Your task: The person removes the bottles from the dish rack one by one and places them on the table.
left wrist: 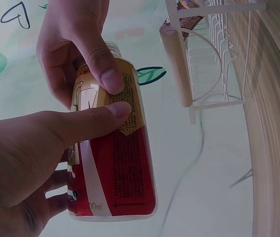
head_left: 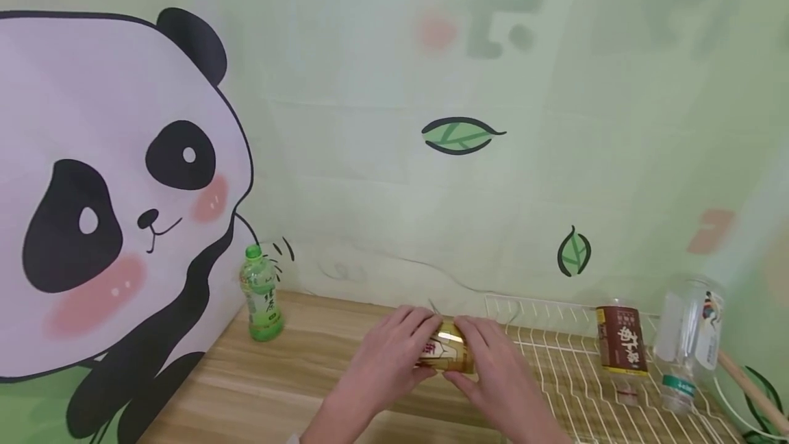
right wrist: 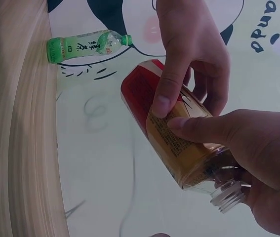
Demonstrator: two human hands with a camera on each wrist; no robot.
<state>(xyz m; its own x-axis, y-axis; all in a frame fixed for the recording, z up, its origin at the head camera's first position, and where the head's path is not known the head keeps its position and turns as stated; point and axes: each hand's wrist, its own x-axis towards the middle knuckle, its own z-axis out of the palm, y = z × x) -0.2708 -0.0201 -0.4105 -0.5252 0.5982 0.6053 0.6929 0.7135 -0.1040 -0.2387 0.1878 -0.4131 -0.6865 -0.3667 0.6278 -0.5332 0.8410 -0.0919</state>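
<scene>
A plastic bottle with a red and gold label [head_left: 453, 347] is held between both hands above the wooden table. My left hand [head_left: 391, 355] grips its red, base end, and my right hand [head_left: 496, 375] grips the gold part nearer the neck. Both thumbs lie on the printed label of the bottle [left wrist: 125, 168], their tips close together in the left wrist view. In the right wrist view the clear threaded neck [right wrist: 227, 196] shows bare of a cap, and the bottle tilts with its neck toward the lower right. The other fingers wrap behind and are partly hidden.
A green tea bottle [head_left: 265, 303] stands capped at the table's back left. On the right is a white wire rack [head_left: 567, 375] with a brown-labelled bottle [head_left: 622, 341] and a larger clear bottle [head_left: 687, 341]. A wooden rod [head_left: 755, 386] lies at its right edge.
</scene>
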